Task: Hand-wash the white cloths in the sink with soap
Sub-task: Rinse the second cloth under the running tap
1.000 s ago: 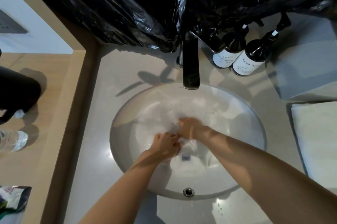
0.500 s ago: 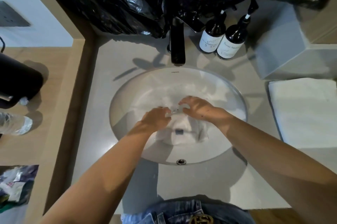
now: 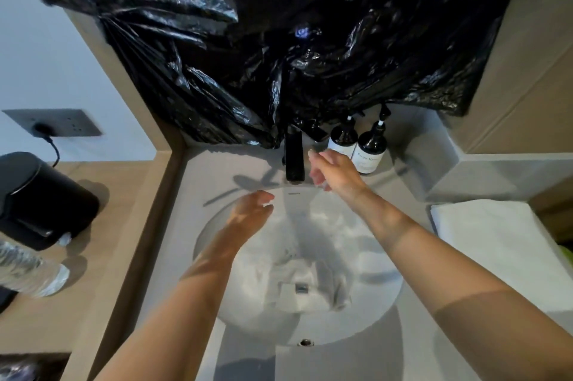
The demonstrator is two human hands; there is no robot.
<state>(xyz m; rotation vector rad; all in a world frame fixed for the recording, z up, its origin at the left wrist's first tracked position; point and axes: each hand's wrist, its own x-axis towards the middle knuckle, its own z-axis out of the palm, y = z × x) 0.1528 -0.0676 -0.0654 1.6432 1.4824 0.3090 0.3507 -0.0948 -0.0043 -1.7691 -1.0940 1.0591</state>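
Observation:
A crumpled white cloth [image 3: 305, 283] lies wet in the bottom of the round white sink [image 3: 214, 225], with suds around it. My left hand [image 3: 252, 210] hovers over the sink's back left, fingers relaxed and holding nothing. My right hand [image 3: 333, 171] is raised beside the black faucet [image 3: 294, 160], fingers straight, in front of two dark soap pump bottles [image 3: 370, 148]. Neither hand touches the cloth.
Folded white towels [image 3: 496, 244] lie on the counter at right. Black plastic sheeting [image 3: 279, 39] hangs over the wall behind the faucet. A black appliance [image 3: 40, 203] and a plastic water bottle [image 3: 28, 272] sit on the wooden shelf at left.
Both hands have let go of the cloth and lifted out of the sink. The right hand moved up toward the faucet and bottles; the view tilted upward.

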